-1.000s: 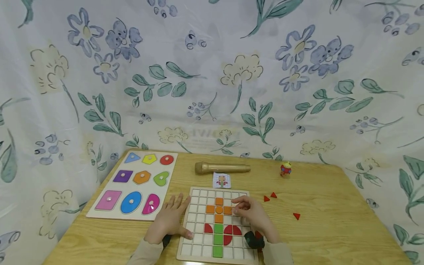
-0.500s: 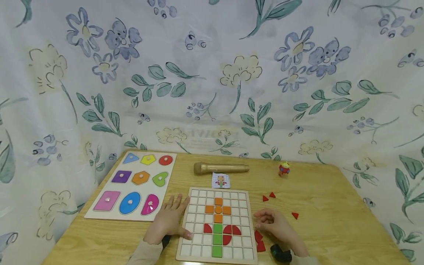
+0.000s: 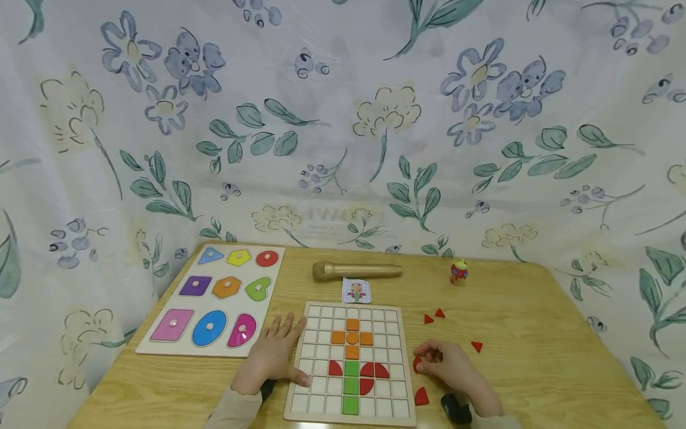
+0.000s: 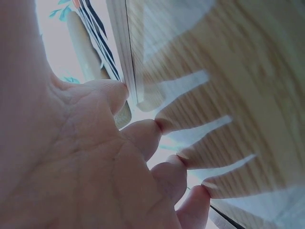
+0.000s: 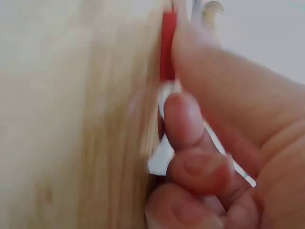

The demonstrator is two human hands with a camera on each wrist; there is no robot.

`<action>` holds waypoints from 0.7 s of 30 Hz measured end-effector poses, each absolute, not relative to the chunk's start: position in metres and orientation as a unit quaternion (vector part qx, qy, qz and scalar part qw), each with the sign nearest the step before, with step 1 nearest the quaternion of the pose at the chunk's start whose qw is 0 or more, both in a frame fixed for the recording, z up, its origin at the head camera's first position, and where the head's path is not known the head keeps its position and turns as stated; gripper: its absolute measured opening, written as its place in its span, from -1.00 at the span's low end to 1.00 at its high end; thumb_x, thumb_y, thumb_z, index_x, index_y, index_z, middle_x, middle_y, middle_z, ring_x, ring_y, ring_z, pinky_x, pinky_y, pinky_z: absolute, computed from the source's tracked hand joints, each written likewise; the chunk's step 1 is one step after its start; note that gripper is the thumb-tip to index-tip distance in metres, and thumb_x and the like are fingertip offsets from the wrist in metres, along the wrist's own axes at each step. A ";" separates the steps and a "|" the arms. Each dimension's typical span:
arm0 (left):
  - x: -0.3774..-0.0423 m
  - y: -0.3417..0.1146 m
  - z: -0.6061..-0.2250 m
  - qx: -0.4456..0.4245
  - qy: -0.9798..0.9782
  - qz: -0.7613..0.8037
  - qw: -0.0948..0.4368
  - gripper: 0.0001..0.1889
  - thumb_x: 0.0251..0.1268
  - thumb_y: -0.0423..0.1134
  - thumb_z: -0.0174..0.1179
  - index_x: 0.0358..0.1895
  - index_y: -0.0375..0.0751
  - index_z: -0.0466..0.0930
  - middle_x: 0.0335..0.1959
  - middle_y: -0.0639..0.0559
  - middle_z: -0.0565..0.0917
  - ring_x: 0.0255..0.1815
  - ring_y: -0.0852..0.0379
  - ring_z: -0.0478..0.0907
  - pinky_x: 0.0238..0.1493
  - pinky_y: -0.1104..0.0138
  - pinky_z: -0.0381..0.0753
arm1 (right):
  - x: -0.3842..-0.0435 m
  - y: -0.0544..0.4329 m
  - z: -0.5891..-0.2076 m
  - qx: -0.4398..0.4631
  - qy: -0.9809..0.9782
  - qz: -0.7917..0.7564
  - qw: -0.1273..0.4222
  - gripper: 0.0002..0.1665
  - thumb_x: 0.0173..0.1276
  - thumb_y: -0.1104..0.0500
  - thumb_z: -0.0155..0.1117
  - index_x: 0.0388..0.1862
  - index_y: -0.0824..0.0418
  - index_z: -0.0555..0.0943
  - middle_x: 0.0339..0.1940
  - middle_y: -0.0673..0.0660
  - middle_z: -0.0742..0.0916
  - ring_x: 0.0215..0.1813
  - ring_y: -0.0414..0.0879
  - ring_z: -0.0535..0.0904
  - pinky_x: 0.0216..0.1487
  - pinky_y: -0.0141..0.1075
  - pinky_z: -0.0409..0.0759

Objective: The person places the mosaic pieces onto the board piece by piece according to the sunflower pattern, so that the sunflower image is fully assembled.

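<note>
My left hand (image 3: 271,357) lies with fingers spread at the left side of a wooden grid board (image 3: 316,405), its thumb over the board's edge. In the left wrist view, the fingertips (image 4: 143,136) meet the wood-grain tabletop. On the board, orange pieces (image 3: 338,338) form a cross around an orange disc, green squares (image 3: 351,386) run below, and red quarter circles (image 3: 334,368) flank them. Just off the board's right edge, my right hand (image 3: 447,362) pinches a red quarter-circle piece (image 3: 417,364) by thumb and fingers. Its red edge shows against my thumb in the right wrist view.
Another red quarter circle (image 3: 421,396) lies below the right hand, with red triangles (image 3: 477,346) farther right. Behind the board are a small pattern card (image 3: 356,291), a gold microphone (image 3: 357,271) and a toy figure (image 3: 459,271). A shape puzzle (image 3: 161,342) stands at left.
My right hand has moved from over the board to the right, down to the red pieces. One red quarter circle has shifted away from the other, with my fingers. The left hand stays put.
</note>
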State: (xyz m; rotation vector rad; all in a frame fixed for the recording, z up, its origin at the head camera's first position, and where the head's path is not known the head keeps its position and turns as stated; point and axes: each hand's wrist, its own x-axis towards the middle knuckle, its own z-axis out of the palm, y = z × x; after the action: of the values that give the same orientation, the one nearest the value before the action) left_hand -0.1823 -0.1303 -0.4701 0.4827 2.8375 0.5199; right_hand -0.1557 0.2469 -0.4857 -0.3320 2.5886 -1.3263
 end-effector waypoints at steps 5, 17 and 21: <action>-0.182 -0.130 -0.470 0.164 0.964 0.177 0.110 0.29 -0.42 0.24 0.54 0.51 -0.21 0.10 0.51 -0.37 0.11 0.52 -0.48 -0.06 0.43 -0.28 0.04 | -0.157 0.249 -0.486 -0.090 0.898 -0.426 0.062 -0.71 0.23 0.19 0.40 -0.09 0.30 0.69 -0.43 0.02 0.60 -0.46 -0.37 0.36 -0.46 -0.48 0.35; -0.184 -0.130 -0.472 0.164 0.963 0.179 0.113 0.29 -0.41 0.27 0.53 0.51 -0.20 0.10 0.52 -0.37 0.10 0.52 -0.48 -0.07 0.44 -0.28 0.03 | -0.155 0.242 -0.478 -0.013 0.929 -0.368 0.036 -0.77 0.05 0.17 0.54 -0.47 0.18 0.61 -0.54 -0.02 0.60 -0.48 -0.23 0.39 -0.44 -0.44 0.35; -0.183 -0.129 -0.471 0.163 0.964 0.176 0.115 0.29 -0.40 0.26 0.54 0.51 -0.20 0.10 0.52 -0.37 0.10 0.52 -0.47 -0.08 0.44 -0.28 0.02 | -0.155 0.242 -0.478 -0.029 0.926 -0.374 0.034 -0.79 0.07 0.18 0.52 -0.43 0.18 0.62 -0.51 -0.03 0.64 -0.45 -0.24 0.44 -0.42 -0.45 0.40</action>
State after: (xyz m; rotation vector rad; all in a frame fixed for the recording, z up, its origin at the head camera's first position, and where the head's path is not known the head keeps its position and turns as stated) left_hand -0.1833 -0.1295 -0.4706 0.4772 2.8254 0.5172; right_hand -0.1555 0.2419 -0.4776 -0.0877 2.8491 -1.1497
